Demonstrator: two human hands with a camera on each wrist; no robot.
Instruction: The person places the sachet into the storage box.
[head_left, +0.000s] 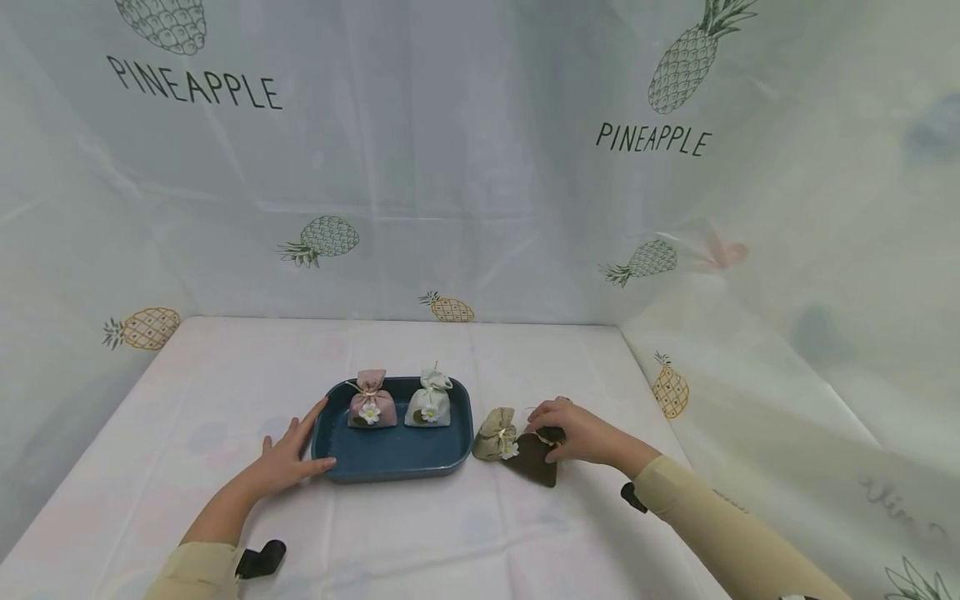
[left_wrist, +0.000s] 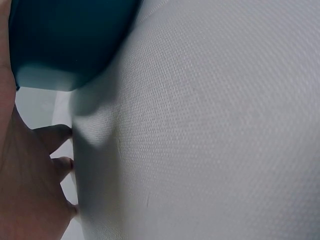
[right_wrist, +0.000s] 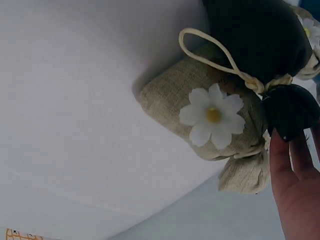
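Note:
My left hand (head_left: 281, 460) rests spread against the left end of a blue tray (head_left: 390, 468), fingers and thumb touching its rim. Inside the tray stand a pink drawstring pouch (head_left: 382, 407) and a white pouch (head_left: 438, 408), each with a white flower. To the tray's right, my right hand (head_left: 576, 429) pinches a dark drawstring pouch (head_left: 534, 463) by its gathered neck. Close beside that pouch is an olive-beige pouch (head_left: 489, 437). In the right wrist view a linen pouch (right_wrist: 170, 100) with a large white flower lies under the dark pouch; the hand mostly hides it from the head view.
A white cloth (head_left: 405, 542) covers the table. Behind and at the sides hangs a pale curtain (head_left: 465, 167) printed with pineapples. Black wrist mounts (head_left: 261, 560) are worn on both forearms.

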